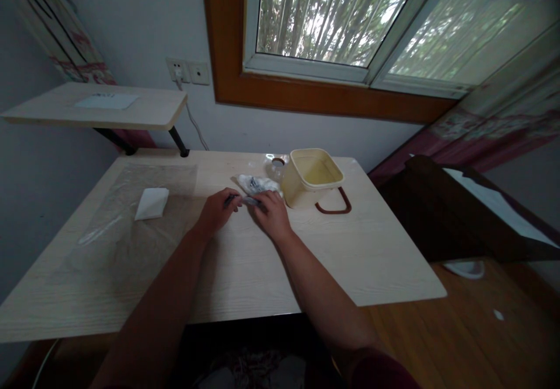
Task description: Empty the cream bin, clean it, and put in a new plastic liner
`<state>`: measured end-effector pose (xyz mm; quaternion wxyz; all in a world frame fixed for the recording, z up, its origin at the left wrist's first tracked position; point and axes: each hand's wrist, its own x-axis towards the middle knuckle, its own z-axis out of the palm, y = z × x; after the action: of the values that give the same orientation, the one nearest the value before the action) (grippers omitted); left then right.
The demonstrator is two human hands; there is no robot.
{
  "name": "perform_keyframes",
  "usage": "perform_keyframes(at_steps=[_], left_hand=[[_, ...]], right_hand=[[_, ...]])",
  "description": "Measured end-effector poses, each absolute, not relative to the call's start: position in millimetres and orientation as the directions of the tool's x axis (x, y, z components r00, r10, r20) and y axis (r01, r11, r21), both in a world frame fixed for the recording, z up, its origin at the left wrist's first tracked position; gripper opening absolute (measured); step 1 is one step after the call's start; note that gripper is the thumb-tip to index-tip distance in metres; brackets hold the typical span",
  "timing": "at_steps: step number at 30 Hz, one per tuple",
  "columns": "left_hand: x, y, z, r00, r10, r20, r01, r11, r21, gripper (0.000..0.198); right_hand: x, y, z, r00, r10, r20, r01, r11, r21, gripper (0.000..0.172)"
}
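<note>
Over the middle of the table, my left hand (219, 209) and my right hand (272, 213) are close together, both with fingers closed. Between them runs a thin, dark and silvery object (250, 201), gripped at either end; its kind is too small to tell. Just behind the fingers lies a white plastic packet (254, 184) with dark marks, partly covered by my right hand. A cream plastic tub (294, 186) with its top uncovered stands right of that hand, its brown handle (335, 211) hanging down to the right.
What looks like a tape roll (277, 168) sits behind the packet. On the left, a folded white paper (151, 203) rests on a clear plastic sheet (109, 243). A raised shelf (151, 115) stands at the back left. The table (385, 260) ends at the right.
</note>
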<state>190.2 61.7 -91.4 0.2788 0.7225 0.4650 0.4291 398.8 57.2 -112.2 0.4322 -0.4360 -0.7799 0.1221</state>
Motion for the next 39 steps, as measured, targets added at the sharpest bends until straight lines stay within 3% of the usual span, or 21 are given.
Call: perform_keyframes(at_steps=[4,13,27,39], left_hand=[[191,62,-93,0.087,0.929,0.359,0.296,-0.368,0.881,0.018],[185,69,-94,-0.126,0.933,0.337,0.424,-0.257,0.869,0.017],[179,77,-100,-0.213,0.929,0.303,0.525,-0.152,0.837,0.017],[173,80,-107,-0.188,0.937,0.296,0.543,-0.152,0.826,0.015]], right_hand=[[400,55,-110,-0.220,0.780,0.586,0.707,0.541,-0.455,0.019],[390,49,-95,-0.399,0.711,0.579,0.721,0.633,-0.281,0.018],[385,54,-112,-0.479,0.764,0.433,0.734,0.618,-0.280,0.036],[382,51,-118,-0.459,0.771,0.442,0.795,0.579,-0.184,0.026]])
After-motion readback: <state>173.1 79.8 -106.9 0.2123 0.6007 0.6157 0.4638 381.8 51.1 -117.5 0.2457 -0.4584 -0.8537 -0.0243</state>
